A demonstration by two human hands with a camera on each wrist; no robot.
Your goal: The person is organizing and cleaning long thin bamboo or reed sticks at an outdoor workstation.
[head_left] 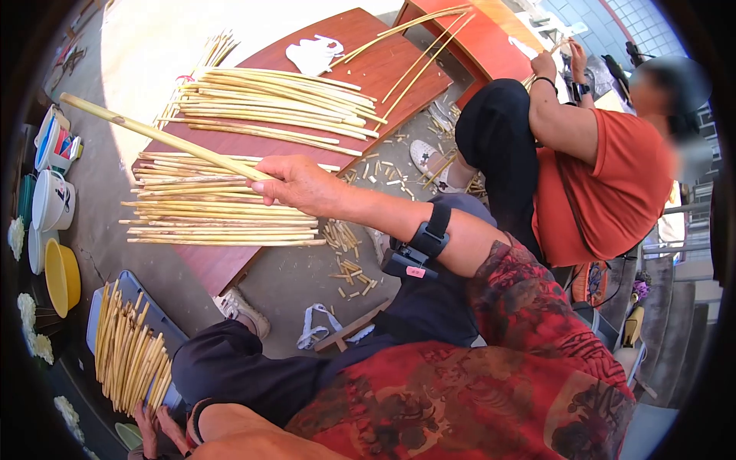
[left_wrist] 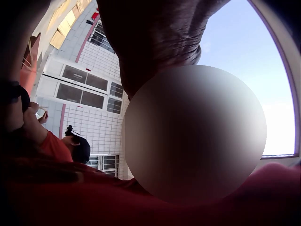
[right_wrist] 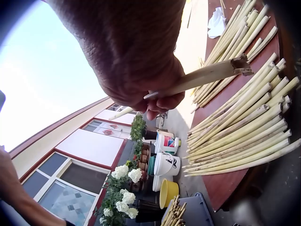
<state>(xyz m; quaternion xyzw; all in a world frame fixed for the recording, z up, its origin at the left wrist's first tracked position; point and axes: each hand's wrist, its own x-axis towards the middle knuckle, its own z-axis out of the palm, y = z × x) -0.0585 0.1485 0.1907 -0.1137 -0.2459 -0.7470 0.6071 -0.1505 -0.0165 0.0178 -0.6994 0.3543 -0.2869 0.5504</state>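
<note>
My right hand grips a pale yellow stalk near one end, its long part reaching to the upper left. In the right wrist view, the stalk shows a ragged, brown cut end beyond the fingers. Beneath it, rows of similar stalks lie on a reddish-brown table, with a second batch farther back. Dark skin of my left hand fills the top of the left wrist view, close to a blurred round area; its fingers are hidden.
A person in an orange shirt sits at the right. At lower left, another pair of hands touches shorter stalks over a blue-grey tray. Buckets and a yellow basin stand at left. Cut pieces litter the floor.
</note>
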